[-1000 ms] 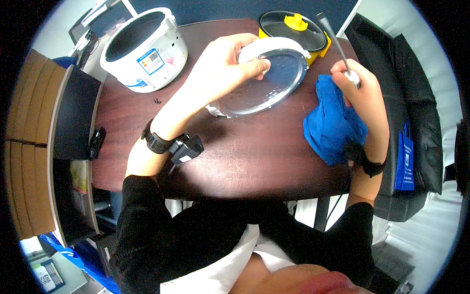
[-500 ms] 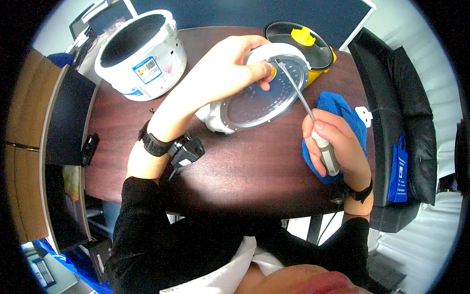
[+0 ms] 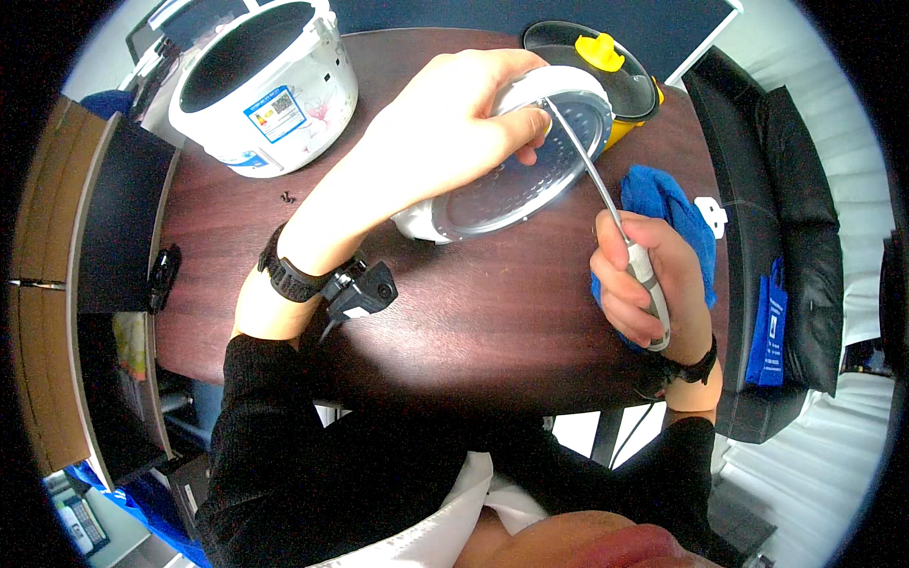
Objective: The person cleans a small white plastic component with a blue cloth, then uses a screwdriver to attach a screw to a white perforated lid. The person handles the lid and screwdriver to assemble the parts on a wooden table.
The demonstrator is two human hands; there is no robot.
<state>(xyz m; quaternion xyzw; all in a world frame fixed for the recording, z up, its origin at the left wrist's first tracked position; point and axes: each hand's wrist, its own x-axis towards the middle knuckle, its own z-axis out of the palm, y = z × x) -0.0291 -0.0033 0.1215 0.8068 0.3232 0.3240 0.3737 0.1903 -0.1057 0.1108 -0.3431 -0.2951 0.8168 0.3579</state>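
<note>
A white rice cooker lid (image 3: 511, 194) with a shiny, dimpled inner plate is held tilted above the table. My left hand (image 3: 464, 118) grips its upper rim, the thumb on the inner face and the other fingers mostly hidden behind. In my right hand (image 3: 663, 270) is a screwdriver (image 3: 595, 176) with a grey-and-white handle, fingers wrapped round it. Its tip meets the lid near the rim, right beside my left thumb; what lies under the tip is too small to tell. The white rice cooker body (image 3: 327, 118) stands at the far left, its top uncovered.
Small dark screws (image 3: 288, 197) lie on the brown table (image 3: 454, 322). A yellow container with a dark clear lid (image 3: 634, 92) stands behind the rice cooker lid. By my right hand are a blue cloth (image 3: 653, 194) and a white plug (image 3: 710, 218). A black sofa (image 3: 810, 199) borders the right.
The screwdriver's handle has swung slightly down and right, its tip now closer to my left thumb by the rim. Left hand and lid sit a little higher and further right in view.
</note>
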